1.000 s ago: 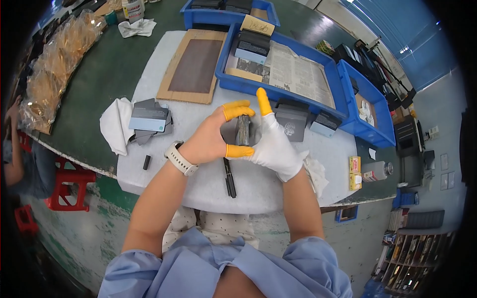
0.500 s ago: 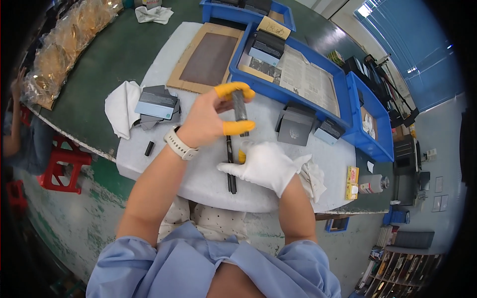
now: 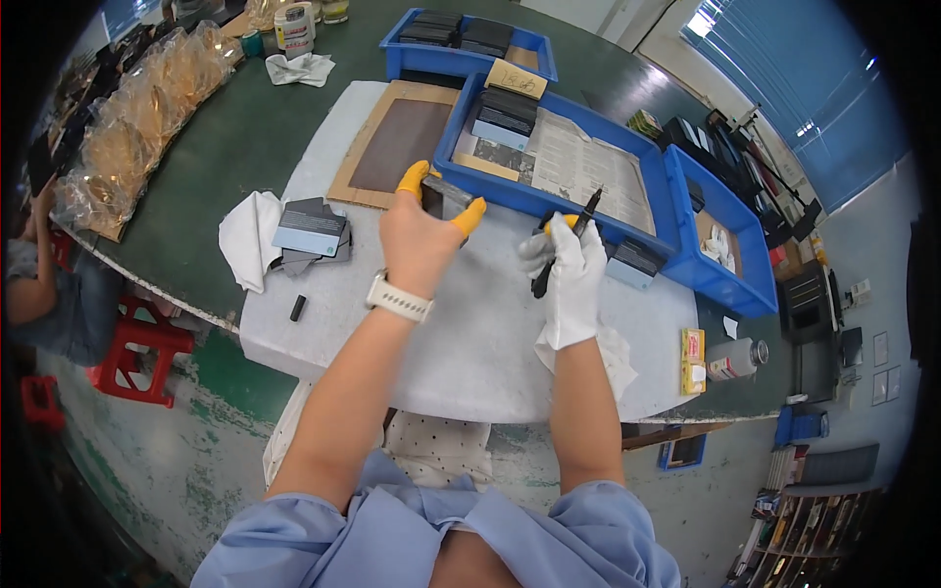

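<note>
While the left hand [image 3: 420, 237] is pinching a dark stack [image 3: 449, 193], probably cards, above the white pad [image 3: 470, 343], the right hand [image 3: 574, 272] is gripping a black pen [image 3: 588, 210], seemingly readying it; the next move is calling for steadiness.

— What is lying to the left?
— Left of my left hand [image 3: 420, 235], a card pile [image 3: 312, 230] is resting beside a cloth [image 3: 247, 240], a cap [image 3: 297, 308] lying before it.
— And behind?
— Behind my right hand [image 3: 570, 274], a tray [image 3: 510, 186] is holding newspaper [image 3: 583, 157].

Dark block [image 3: 448, 193], pen [image 3: 588, 211] in hands [image 3: 420, 245] [image 3: 575, 286]
</note>
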Action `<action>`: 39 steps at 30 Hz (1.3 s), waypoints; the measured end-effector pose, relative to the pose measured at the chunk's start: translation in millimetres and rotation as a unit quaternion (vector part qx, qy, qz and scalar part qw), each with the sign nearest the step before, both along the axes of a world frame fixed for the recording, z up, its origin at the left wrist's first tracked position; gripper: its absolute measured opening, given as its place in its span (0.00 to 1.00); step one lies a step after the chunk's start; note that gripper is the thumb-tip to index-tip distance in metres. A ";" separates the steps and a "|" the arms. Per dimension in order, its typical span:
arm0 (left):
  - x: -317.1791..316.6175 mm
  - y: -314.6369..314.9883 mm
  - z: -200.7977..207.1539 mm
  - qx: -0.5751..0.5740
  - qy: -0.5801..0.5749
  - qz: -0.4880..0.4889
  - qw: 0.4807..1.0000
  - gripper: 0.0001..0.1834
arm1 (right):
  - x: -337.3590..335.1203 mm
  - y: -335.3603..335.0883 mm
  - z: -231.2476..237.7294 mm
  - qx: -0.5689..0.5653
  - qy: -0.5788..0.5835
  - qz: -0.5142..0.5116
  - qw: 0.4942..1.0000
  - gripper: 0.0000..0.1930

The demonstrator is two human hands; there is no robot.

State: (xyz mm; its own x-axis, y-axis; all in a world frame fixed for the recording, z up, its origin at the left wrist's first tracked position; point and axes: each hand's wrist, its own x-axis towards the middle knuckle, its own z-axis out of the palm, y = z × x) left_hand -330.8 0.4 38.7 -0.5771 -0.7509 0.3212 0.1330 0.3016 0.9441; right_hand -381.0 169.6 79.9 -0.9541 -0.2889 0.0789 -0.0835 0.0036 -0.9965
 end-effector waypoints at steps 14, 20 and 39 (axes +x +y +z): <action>-35.5 32.4 22.4 -0.140 -0.225 0.177 0.948 0.48 | 6.3 1.5 4.5 -0.024 0.007 0.014 1.000 0.13; -41.8 33.5 33.7 -0.115 -0.298 0.143 0.937 0.33 | 4.5 4.3 0.1 -0.022 0.013 0.025 0.999 0.12; 92.2 83.8 8.9 -0.270 -0.096 -0.108 0.952 0.22 | 26.5 -10.3 4.0 -0.079 0.010 0.001 0.997 0.21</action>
